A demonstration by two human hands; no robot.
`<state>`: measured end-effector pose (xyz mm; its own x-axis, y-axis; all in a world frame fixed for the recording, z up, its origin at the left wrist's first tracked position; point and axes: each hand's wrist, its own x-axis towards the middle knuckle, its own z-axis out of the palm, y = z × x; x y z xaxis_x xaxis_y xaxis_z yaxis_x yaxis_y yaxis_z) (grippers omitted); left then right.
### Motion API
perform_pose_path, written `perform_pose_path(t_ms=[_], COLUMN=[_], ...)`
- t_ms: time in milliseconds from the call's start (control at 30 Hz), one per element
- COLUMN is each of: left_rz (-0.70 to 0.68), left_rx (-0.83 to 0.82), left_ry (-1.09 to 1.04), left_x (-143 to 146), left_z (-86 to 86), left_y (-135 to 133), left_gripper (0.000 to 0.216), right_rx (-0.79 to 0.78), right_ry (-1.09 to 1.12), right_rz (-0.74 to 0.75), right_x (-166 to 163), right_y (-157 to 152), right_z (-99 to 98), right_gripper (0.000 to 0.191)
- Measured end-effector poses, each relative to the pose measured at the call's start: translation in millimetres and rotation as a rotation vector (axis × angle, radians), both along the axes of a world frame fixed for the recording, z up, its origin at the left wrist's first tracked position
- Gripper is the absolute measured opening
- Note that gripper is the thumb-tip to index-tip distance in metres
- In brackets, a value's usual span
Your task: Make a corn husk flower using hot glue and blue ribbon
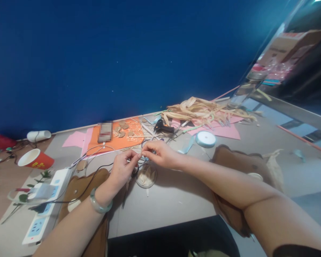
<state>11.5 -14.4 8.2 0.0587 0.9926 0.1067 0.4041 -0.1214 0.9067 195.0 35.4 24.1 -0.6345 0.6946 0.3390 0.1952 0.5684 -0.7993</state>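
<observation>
Above the table's middle, my left hand [123,168] and my right hand [160,153] meet fingertip to fingertip, both closed in a pinch. Whatever lies between the fingers is too small to make out. A jade-coloured bangle [98,202] circles my left wrist. Just below the hands sits a small clear dish [147,185] with pale, petal-like pieces in it. Dark scissors [126,192] lie beside the dish, partly hidden by my left hand. Beyond the right hand rest a black glue gun [163,127] with orange parts and a roll of pale blue ribbon [205,139].
Dried corn husks [195,109] are piled at the back, near pink paper [230,131]. Orange paper [96,145] bears round wooden slices. At left stand a power strip [59,182] with cables and a tilted red paper cup [39,159]. Brown padded pieces [232,160] flank the work area.
</observation>
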Motion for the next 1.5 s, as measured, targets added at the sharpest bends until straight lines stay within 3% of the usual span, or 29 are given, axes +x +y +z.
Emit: perform_pose_path(t_ms=[133, 233, 1067, 1167, 1367, 1500], left_rz=[-0.014, -0.025, -0.013, 0.000, 0.025, 0.030], left_rx=[0.014, 0.029, 0.018, 0.008, -0.112, -0.162], left_ry=[0.024, 0.041, 0.049, 0.015, -0.125, -0.179], left_x=[-1, -2, 0, 0, -1, -1], left_z=[-1.7, -1.9, -1.8, -2.6, -4.8, -4.9], left_y=[1, 2, 4, 4, 4, 4], left_gripper=[0.033, 0.032, 0.032, 0.032, 0.036, 0.038], right_rx=[0.275, 0.364, 0.332, 0.191, -0.393, -0.490], right_ry=[-0.097, -0.133, -0.056, -0.010, 0.173, 0.250], right_rz=[-0.020, -0.039, -0.063, -0.101, -0.026, 0.026], right_x=[0, 0, -3, -3, -3, -3], right_y=[1, 1, 5, 6, 6, 6], right_z=[-4.9, -7.4, -15.3, -13.9, -5.6, -4.4], right_gripper=[0.015, 0.013, 0.014, 0.014, 0.020, 0.022])
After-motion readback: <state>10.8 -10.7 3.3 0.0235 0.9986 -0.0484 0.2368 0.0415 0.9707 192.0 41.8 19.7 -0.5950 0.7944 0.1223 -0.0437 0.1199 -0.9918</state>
